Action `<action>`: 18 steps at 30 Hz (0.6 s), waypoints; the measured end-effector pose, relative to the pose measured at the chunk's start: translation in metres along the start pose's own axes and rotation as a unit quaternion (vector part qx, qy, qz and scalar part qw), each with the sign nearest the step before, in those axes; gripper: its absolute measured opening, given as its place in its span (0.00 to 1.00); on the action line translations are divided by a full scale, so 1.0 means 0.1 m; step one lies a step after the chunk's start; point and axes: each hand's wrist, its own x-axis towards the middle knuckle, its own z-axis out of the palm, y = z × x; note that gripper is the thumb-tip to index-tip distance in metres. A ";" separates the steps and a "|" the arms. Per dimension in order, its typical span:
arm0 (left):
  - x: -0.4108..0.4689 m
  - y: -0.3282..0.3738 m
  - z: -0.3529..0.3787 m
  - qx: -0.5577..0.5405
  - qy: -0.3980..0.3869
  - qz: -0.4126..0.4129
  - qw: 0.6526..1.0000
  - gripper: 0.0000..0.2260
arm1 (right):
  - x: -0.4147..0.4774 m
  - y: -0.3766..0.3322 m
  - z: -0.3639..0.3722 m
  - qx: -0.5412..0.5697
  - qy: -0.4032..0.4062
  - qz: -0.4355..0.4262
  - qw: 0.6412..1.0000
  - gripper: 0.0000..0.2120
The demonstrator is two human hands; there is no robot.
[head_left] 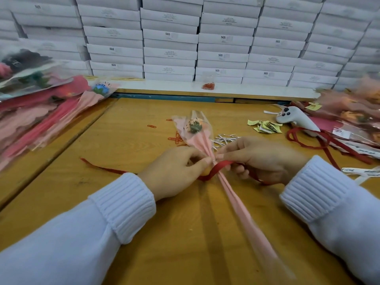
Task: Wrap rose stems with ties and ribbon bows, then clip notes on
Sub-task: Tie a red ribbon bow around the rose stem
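A single rose in pink paper and clear film (197,130) lies on the wooden table (144,233), its long pink stem wrap (236,206) running toward me. A red ribbon (218,168) crosses the stem at its narrow neck, one tail trailing left (102,168). My left hand (174,173) pinches the neck and the ribbon from the left. From the right, my right hand (261,159) grips the other ribbon end, fingers curled round it. Silver twist ties (224,138) lie just behind my hands.
Wrapped roses are piled at left (41,112) and right (353,112). Orange paper clips (174,137), yellow note slips (265,126), a white controller (296,119) and loose red ribbon (312,142) lie on the table. White boxes (185,38) are stacked behind.
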 end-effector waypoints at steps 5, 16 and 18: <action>0.02 0.07 0.06 -0.231 0.031 -0.053 0.971 0.15 | 0.01 0.01 0.03 -0.007 -0.015 -0.015 1.000 0.07; 0.06 0.05 0.02 -0.367 0.062 -0.147 0.916 0.21 | -0.06 -0.06 0.06 -0.051 -0.046 -0.062 0.996 0.24; 0.04 0.07 0.00 -0.378 0.035 -0.118 0.918 0.10 | -0.08 -0.07 0.06 -0.048 -0.060 -0.063 0.995 0.21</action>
